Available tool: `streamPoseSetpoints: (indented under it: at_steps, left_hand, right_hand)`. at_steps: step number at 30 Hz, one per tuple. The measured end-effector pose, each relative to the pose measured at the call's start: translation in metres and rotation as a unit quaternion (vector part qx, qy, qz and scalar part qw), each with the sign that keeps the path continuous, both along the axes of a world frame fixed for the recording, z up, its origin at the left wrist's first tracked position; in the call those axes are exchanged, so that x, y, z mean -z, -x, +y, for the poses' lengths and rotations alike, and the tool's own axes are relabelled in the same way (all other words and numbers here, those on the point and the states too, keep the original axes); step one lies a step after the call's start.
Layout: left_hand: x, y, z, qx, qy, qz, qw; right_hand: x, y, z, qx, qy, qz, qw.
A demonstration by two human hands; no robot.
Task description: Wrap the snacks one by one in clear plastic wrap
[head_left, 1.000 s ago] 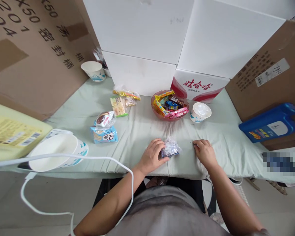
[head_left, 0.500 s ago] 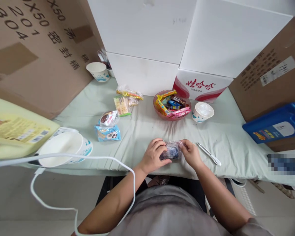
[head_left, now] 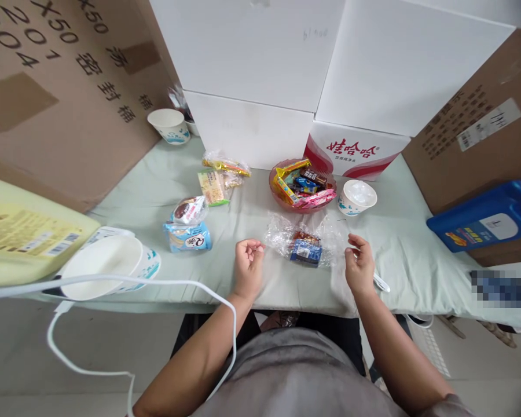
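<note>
Pale-green cloth-covered desk (head_left: 243, 223); nearside of the translucent pink bowl (head_left: 275, 200), a boxy blue-brown packet (head_left: 306, 253) amid clear plastic film (head_left: 279, 233); left hand (head_left: 248, 266) and right hand (head_left: 359, 270) flank it, fingers curled, grip unclear; gentle, even tension would suit.

Soft, fairly bright light; glints on clear plastic (head_left: 282, 234); edges stretched, lower-right patch (head_left: 501, 288) pixelated

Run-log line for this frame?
left hand: beside clear crinkled plastic wrap, contact unclear | right hand: opposite side, contact unclear | small blue-and-brown packet: amid wrap | scalloped pink bowl: beyond
</note>
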State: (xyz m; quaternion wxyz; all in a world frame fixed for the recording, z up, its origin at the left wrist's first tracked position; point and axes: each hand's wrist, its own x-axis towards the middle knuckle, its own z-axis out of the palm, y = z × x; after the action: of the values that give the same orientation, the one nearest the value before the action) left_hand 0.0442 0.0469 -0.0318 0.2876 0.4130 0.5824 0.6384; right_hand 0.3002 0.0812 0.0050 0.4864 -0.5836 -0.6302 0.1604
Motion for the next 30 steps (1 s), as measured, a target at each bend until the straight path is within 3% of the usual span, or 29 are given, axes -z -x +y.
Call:
streamPoseSetpoints:
  at_steps: [3, 7, 12, 16, 19, 21, 25, 30]
  left_hand:
    - [-0.005, -0.001, -0.001, 0.009, -0.025, 0.107, 0.994]
    - [-0.015, -0.003, -0.003, 0.032, -0.098, 0.272, 0.957]
    - [-0.022, -0.005, -0.008, 0.075, -0.158, 0.39, 0.904]
    - [-0.024, -0.01, -0.011, 0.157, -0.158, 0.478, 0.85]
    - [-0.025, -0.014, -0.013, 0.183, -0.147, 0.485, 0.842]
    - [-0.024, -0.015, -0.014, 0.189, -0.149, 0.469, 0.85]
    - [-0.015, -0.016, -0.012, 0.18, -0.132, 0.453, 0.864]
    - [-0.013, -0.018, -0.007, 0.239, -0.097, 0.503, 0.825]
  right_hand:
    - [-0.012, 0.006, -0.002, -0.039, -0.079, -0.091, 0.992]
    - [-0.02, 0.019, 0.001, -0.157, -0.051, -0.214, 0.963]
    - [-0.024, 0.03, -0.01, -0.224, -0.044, -0.365, 0.902]
    - [-0.038, 0.031, -0.026, -0.296, -0.081, -0.373, 0.876]
    - [-0.047, 0.03, -0.029, -0.35, -0.042, -0.334, 0.874]
    - [-0.047, 0.031, -0.026, -0.339, -0.004, -0.31, 0.888]
    - [-0.035, 0.038, -0.009, -0.226, 0.057, -0.333, 0.913]
    - [-0.03, 0.057, 0.014, -0.17, 0.11, -0.401, 0.893]
